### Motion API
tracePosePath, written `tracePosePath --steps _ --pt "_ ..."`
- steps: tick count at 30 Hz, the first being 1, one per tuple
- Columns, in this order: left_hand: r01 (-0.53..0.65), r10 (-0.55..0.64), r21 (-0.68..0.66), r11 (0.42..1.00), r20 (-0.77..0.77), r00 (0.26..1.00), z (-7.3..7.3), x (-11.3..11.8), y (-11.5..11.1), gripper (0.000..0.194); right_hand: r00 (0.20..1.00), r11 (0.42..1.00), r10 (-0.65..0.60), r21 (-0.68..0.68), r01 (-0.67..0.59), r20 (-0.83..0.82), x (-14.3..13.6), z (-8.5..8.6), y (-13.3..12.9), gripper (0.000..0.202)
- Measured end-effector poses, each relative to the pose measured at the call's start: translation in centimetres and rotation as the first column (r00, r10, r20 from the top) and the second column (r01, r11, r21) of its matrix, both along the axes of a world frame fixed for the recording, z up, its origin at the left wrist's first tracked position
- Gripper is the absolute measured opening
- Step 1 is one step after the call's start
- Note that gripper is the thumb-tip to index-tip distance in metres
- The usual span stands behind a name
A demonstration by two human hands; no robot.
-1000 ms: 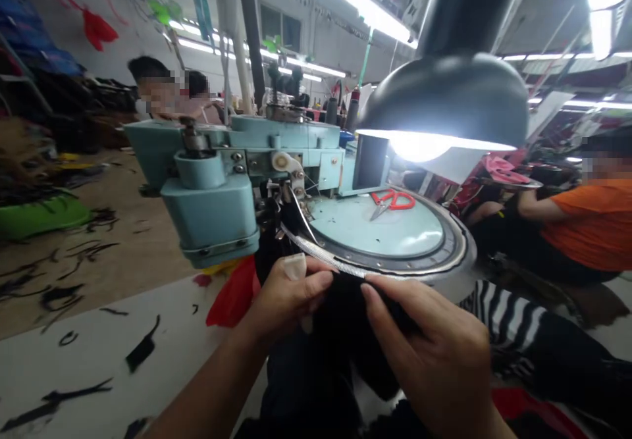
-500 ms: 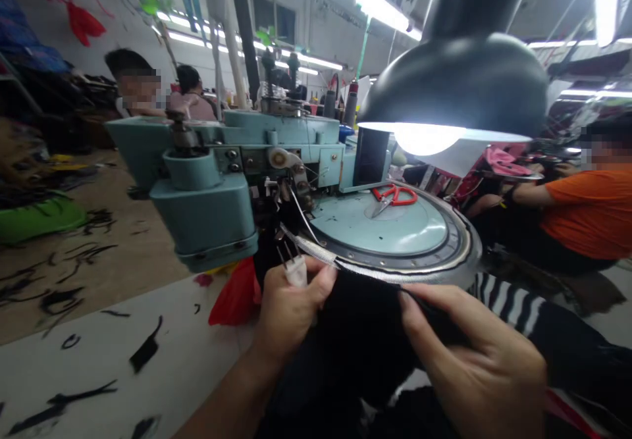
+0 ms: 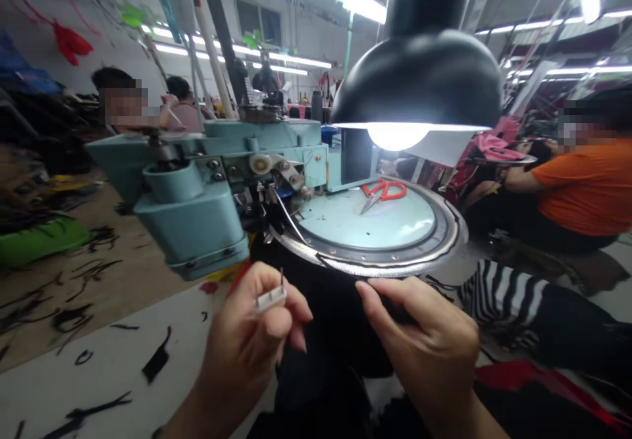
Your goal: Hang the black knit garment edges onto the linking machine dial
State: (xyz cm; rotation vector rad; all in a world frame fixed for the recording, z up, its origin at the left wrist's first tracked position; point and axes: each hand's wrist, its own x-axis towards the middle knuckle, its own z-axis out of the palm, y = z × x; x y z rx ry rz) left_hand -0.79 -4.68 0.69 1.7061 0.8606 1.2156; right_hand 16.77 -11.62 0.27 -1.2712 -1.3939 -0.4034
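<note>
My left hand (image 3: 257, 324) is closed around a small white tool with thin metal prongs (image 3: 269, 300), held just in front of the dial and apart from its rim. Black knitted fabric (image 3: 326, 320) hangs from the needle ring (image 3: 355, 269) of a round linking machine dial. At the front of that ring, my right hand (image 3: 415, 334) pinches the fabric's upper edge between thumb and fingertips. Lower parts of the fabric merge with dark clothing, so its end cannot be made out.
Red-handled scissors (image 3: 384, 191) lie on the dial plate (image 3: 409, 223). A green machine head (image 3: 190, 225) stands at left, a black lamp (image 3: 419, 90) hangs above. Black scraps (image 3: 157, 357) litter the floor. A person in an orange top (image 3: 587, 182) sits at right; two others are behind.
My left hand has drawn back from the fabric edge toward me, turning the pronged tool. My right hand has shifted left along the edge. The whole view has swung slightly.
</note>
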Motion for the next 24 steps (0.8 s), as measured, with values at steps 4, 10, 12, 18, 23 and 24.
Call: tracePosePath --steps 4,10,12,18,23,24 --pt "0.259 -0.173 -0.373 0.891 0.248 0.953 -2.9 3.3 0.0 0.062 1.000 0.999 -0.026 0.031 0.026 0.000 0.1 -0.2 0.2 0.008" --pt "0.155 -0.115 -0.269 0.951 0.158 0.981 -3.7 5.2 1.2 0.063 0.997 0.997 -0.073 0.019 0.074 -0.037 0.4 0.2 0.0 0.012" --pt "0.162 -0.129 -0.268 0.950 0.135 0.982 -3.4 5.1 0.7 0.060 0.995 0.996 -0.094 0.005 0.094 -0.046 0.6 0.4 -0.2 0.012" --pt "0.182 -0.153 -0.308 0.934 0.115 0.982 -2.7 6.2 -0.5 0.062 0.990 0.993 -0.121 -0.002 0.121 -0.075 1.9 0.5 -1.0 0.008" --pt "0.251 -0.234 -0.401 0.881 0.092 0.968 -2.3 6.9 0.9 0.063 0.950 0.963 -0.125 -0.264 0.046 -0.287 7.9 -2.1 -3.3 0.010" --pt "0.271 -0.257 -0.418 0.867 0.090 0.962 -2.2 6.9 1.2 0.064 0.899 0.948 -0.043 -0.303 -0.102 -0.436 9.0 -2.6 -3.8 0.016"
